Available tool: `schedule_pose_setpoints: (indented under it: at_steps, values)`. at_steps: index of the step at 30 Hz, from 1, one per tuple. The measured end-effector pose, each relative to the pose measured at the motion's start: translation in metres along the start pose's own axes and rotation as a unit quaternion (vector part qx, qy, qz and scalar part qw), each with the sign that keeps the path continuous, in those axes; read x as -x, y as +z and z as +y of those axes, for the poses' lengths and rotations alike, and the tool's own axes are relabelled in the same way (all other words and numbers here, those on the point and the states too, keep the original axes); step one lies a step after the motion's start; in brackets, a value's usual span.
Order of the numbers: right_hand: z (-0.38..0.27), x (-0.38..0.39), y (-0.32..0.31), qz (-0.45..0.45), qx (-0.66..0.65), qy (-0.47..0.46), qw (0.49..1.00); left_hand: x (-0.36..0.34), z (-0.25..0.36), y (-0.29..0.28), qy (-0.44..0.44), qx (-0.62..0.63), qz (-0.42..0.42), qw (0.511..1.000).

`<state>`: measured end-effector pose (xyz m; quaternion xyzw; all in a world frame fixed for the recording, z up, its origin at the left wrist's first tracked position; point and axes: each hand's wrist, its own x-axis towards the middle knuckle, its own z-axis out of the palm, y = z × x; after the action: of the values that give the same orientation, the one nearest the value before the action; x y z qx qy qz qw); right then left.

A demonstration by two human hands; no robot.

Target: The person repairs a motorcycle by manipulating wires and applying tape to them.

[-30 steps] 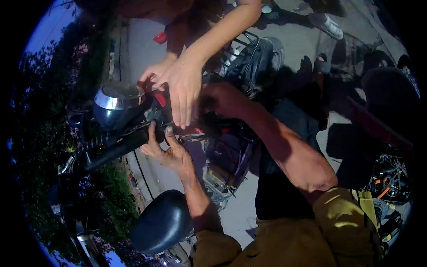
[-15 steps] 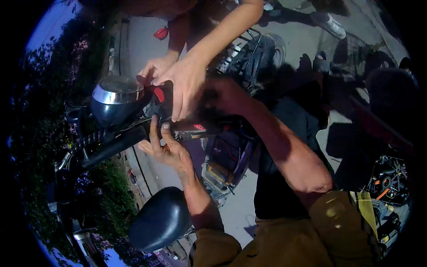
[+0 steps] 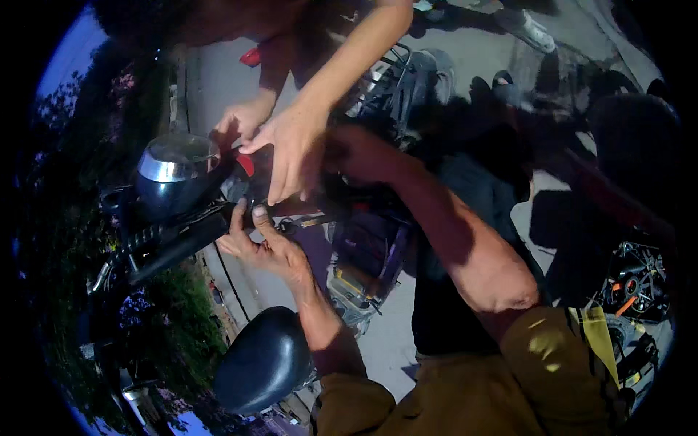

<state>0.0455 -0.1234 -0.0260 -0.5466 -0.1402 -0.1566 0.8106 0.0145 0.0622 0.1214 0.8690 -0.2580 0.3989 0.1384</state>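
Observation:
My left hand [image 3: 273,254] is closed at a dark housing [image 3: 256,195] beside the black handlebar [image 3: 178,251]. Its thumb and forefinger point up against the housing's lower edge, and the other fingers curl underneath. A small red piece [image 3: 246,164] sits on top of the housing. Deep shadow covers my right hand [image 3: 356,151], which reaches in from the right; its fingers are lost behind another person's hand. That person's two hands [image 3: 297,142] work at the same housing from the far side, one spread over it, the other pinching near the red piece. A round headlight [image 3: 167,173] with a chrome ring adjoins it.
A glossy black rounded shape [image 3: 265,360] stands near my left forearm. Below the handlebar is a purple-and-dark vehicle part [image 3: 367,254]. A black metal rack [image 3: 389,80] and wheel stand farther off. Machinery with orange parts [image 3: 629,287] lies at right. Dark trees fill the left.
The whole view has shifted slightly, so the headlight and hands appear farther left. My left thumb and forefinger stay at the housing, and the other person's hands remain on it.

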Motion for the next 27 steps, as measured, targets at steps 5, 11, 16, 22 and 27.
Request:
schedule_pose_setpoints:
  at_steps: [5, 11, 16, 22, 27]
  values:
    - [0.0, 0.001, -0.002, 0.01, 0.09, 0.005, 0.996, 0.003, 0.004, 0.006, -0.028, 0.035, 0.03, 0.999]
    - [0.01, 0.004, 0.005, 0.042, 0.131, -0.002, 0.99, 0.002, 0.001, 0.008, -0.003, -0.009, 0.037, 0.999]
    - [0.019, 0.002, 0.014, 0.088, 0.18, -0.049, 0.979, 0.003, 0.0, 0.009, -0.004, -0.005, 0.046, 0.999]
    - [0.018, 0.002, 0.017, 0.091, 0.228, -0.054, 0.968, 0.002, 0.004, 0.01, -0.015, -0.002, 0.038, 0.999]
    - [0.014, 0.004, 0.017, 0.078, 0.204, -0.025, 0.975, 0.004, 0.004, 0.009, -0.012, -0.069, 0.026, 0.997]
